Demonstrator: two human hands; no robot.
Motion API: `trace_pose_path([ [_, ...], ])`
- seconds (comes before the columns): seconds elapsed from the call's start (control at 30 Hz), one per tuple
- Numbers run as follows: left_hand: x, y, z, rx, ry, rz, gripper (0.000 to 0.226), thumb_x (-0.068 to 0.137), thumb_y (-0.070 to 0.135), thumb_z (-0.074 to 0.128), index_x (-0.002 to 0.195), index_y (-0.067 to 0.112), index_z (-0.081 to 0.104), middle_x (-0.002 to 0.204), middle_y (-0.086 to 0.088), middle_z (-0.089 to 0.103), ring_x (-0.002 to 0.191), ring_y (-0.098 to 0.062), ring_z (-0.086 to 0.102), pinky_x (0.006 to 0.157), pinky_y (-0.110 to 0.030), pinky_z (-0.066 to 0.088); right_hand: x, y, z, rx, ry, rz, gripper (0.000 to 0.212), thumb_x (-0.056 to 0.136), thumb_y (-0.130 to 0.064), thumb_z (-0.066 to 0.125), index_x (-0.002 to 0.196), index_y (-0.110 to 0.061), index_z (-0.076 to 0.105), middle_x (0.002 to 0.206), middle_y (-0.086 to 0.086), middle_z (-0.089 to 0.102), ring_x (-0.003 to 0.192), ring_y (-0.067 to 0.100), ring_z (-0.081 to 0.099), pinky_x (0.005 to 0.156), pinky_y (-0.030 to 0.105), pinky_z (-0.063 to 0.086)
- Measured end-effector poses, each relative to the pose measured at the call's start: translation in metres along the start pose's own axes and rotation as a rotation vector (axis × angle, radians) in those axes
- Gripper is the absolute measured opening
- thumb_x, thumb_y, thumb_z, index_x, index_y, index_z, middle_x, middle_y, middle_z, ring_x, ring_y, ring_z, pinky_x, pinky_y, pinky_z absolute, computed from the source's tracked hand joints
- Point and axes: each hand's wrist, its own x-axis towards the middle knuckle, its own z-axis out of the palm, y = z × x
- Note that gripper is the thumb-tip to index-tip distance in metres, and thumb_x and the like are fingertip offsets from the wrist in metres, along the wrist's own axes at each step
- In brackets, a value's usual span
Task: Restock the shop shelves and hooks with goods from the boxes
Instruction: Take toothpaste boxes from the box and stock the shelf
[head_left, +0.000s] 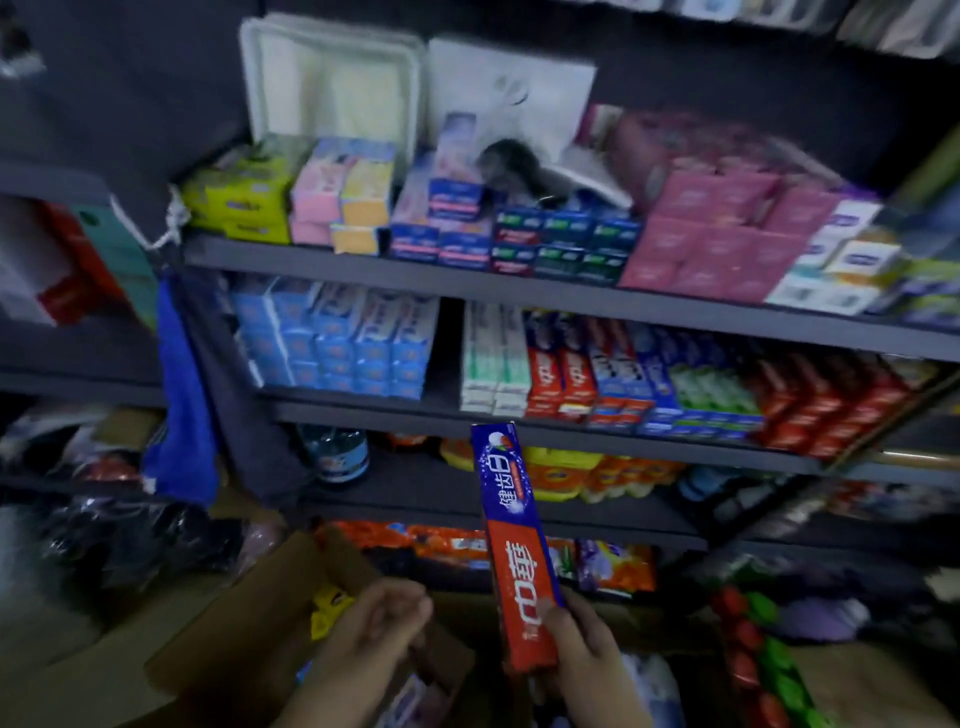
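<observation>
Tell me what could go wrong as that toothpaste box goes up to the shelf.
The right hand grips the toothpaste box only at its bottom end, so it could tip or slip. The matching red boxes are packed tight; forcing it in may push neighbours off. The left hand holds nothing.

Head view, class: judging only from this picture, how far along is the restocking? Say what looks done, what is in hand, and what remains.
Done: the toothpaste shelf already carries rows of boxes, with one dark gap. In hand: the right hand holds a red-and-blue toothpaste box upright below that shelf; the left hand holds nothing. Left: shelving this box, and the open cardboard box still shows goods inside.
</observation>
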Motion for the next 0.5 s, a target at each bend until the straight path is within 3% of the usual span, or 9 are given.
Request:
trace_pose_path([
  [0.07, 0.001, 0.015, 0.001, 0.047, -0.046, 0.02, 0.005, 0.086, 0.0, 0.063, 0.088, 0.004, 0.064, 0.066, -0.01, 0.061, 0.055, -0.009, 0.061, 0.052, -0.013, 0.045, 0.005, -0.012, -0.021, 0.023, 0.023, -0.043, 0.003, 0.09, -0.013, 0.062, 0.09, -0.016, 0.061, 0.06, -0.005, 0.07, 0.053, 0.013, 0.064, 0.047, 0.017, 0.049],
  [0.1, 0.001, 0.026, 0.003, 0.069, -0.06, 0.017, 0.004, 0.087, 0.0, 0.062, 0.088, 0.004, 0.063, 0.07, -0.012, 0.06, 0.059, -0.013, 0.06, 0.052, -0.013, 0.045, 0.0, -0.024, -0.027, 0.012, 0.031, -0.057, 0.004, 0.091, -0.014, 0.061, 0.094, -0.014, 0.06, 0.062, -0.005, 0.069, 0.051, 0.012, 0.061, 0.042, 0.015, 0.046],
  [0.23, 0.004, 0.047, 0.009, 0.144, -0.092, -0.013, 0.003, 0.089, 0.006, 0.062, 0.089, 0.007, 0.064, 0.084, -0.014, 0.063, 0.067, -0.018, 0.061, 0.06, -0.022, 0.047, 0.002, -0.046, -0.043, 0.017, -0.057, -0.07, 0.03, 0.089, -0.025, 0.063, 0.115, -0.013, 0.052, 0.092, 0.004, 0.062, 0.073, 0.018, 0.06, 0.058, 0.026, 0.05],
  [0.37, 0.01, 0.063, 0.021, 0.194, -0.068, -0.022, 0.004, 0.091, 0.014, 0.062, 0.091, 0.014, 0.066, 0.095, -0.012, 0.068, 0.077, -0.021, 0.065, 0.069, -0.028, 0.049, 0.007, -0.064, -0.054, -0.04, -0.155, -0.079, 0.017, 0.086, -0.033, 0.063, 0.096, -0.024, 0.052, 0.083, 0.006, 0.071, 0.073, 0.027, 0.067, 0.081, 0.048, 0.055],
  [0.43, 0.012, 0.074, 0.032, 0.237, -0.089, 0.004, 0.006, 0.092, 0.016, 0.06, 0.094, 0.017, 0.065, 0.095, -0.011, 0.068, 0.084, -0.023, 0.065, 0.075, -0.032, 0.049, 0.013, -0.07, -0.065, -0.063, -0.191, -0.098, 0.018, 0.086, -0.032, 0.064, 0.097, -0.024, 0.053, 0.087, 0.006, 0.071, 0.073, 0.024, 0.067, 0.08, 0.045, 0.056],
  [0.5, 0.017, 0.082, 0.045, 0.262, -0.11, 0.031, 0.007, 0.093, 0.018, 0.058, 0.094, 0.019, 0.065, 0.095, -0.009, 0.068, 0.089, -0.024, 0.065, 0.079, -0.033, 0.049, 0.018, -0.077, -0.074, -0.086, -0.212, -0.11, 0.029, 0.084, -0.035, 0.066, 0.106, -0.019, 0.056, 0.092, 0.008, 0.072, 0.068, 0.018, 0.067, 0.065, 0.032, 0.058],
])
